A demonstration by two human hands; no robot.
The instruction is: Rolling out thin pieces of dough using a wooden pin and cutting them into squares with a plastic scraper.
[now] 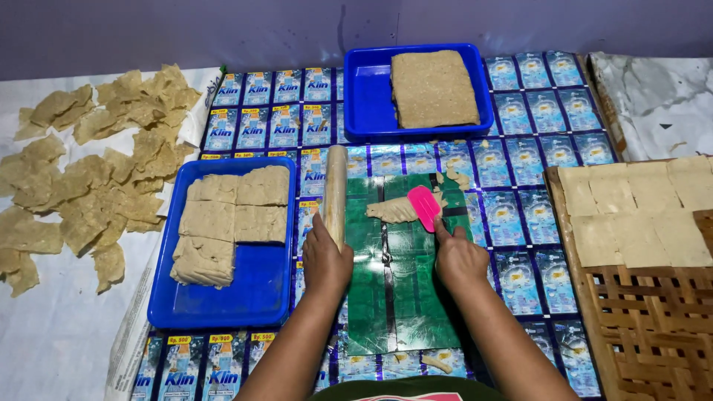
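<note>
My left hand point(325, 258) grips the near end of a dough-coated rolling pin point(336, 189) lying on the green plastic sheet point(405, 289). My right hand point(458, 256) holds a pink scraper point(425, 206), whose blade presses against a small lump of beige dough point(392, 212) on the sheet. A few dough scraps point(454, 177) lie just beyond the scraper.
A blue tray point(256, 289) at the left holds cut dough blocks. Another blue tray point(368, 96) at the back holds one big slab. Thin dough pieces point(89, 186) lie spread on white cloth at the left. Flat dough squares point(639, 212) rest on a woven bamboo rack at the right.
</note>
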